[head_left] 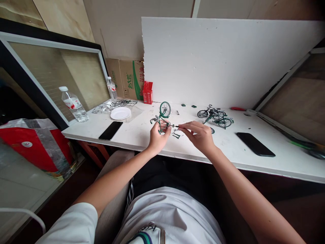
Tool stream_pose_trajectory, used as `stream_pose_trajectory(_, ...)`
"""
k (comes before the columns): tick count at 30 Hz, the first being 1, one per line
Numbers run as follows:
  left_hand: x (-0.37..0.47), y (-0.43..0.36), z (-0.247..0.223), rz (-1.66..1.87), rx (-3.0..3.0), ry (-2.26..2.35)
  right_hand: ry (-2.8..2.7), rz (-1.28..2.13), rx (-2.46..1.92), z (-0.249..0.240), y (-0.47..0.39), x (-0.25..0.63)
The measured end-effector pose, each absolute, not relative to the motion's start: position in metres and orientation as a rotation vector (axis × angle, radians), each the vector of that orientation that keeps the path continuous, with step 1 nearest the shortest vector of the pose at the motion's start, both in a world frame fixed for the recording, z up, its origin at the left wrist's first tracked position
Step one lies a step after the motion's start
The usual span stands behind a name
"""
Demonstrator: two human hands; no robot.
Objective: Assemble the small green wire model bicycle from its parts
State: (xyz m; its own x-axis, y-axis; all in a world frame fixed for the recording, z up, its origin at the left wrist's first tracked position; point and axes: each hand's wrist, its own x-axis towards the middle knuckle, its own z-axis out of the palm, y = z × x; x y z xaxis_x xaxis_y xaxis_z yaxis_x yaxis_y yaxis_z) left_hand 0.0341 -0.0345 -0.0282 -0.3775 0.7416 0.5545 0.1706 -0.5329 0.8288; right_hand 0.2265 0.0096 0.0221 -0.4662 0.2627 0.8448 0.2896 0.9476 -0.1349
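My left hand (157, 138) is closed around the frame of a small green model bicycle (164, 117), holding it tilted above the table with one spoked wheel upward. In my right hand (200, 135) is a thin dark tool like a small screwdriver (176, 126), pinched between the fingers. Its tip points left and meets the bicycle near the pedal area; the exact contact is too small to make out. Small green parts (176, 135) lie on the table just below the tool. A loose wheel (212, 130) lies partly behind my right hand.
Other model bicycles (215, 115) stand at the right rear. Phones lie at the left (111, 130) and right (255, 144). A white plate (121, 113), water bottles (76, 105), a red box (147, 92) and a carton (130, 78) are at the left. A white board (223, 61) stands behind.
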Motion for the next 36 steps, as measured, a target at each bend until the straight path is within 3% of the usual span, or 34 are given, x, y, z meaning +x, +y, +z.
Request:
stream_pose_trajectory(12, 0.042, -0.039, -0.036, 1.93, 1.566, 1.256, -2.162, -0.427, -0.734, 0.016, 0.011, 0.226)
stream_pose_trajectory(25, 0.039, -0.037, -0.037, 1.974, 1.588, 1.364, -2.407, -0.128, -0.704, 0.007, 0.007, 0.219)
stream_pose_trajectory(36, 0.041, -0.04, -0.037, 1.992, 1.624, 1.389, -2.446, -0.282, -0.672, 0.011, 0.008, 0.221)
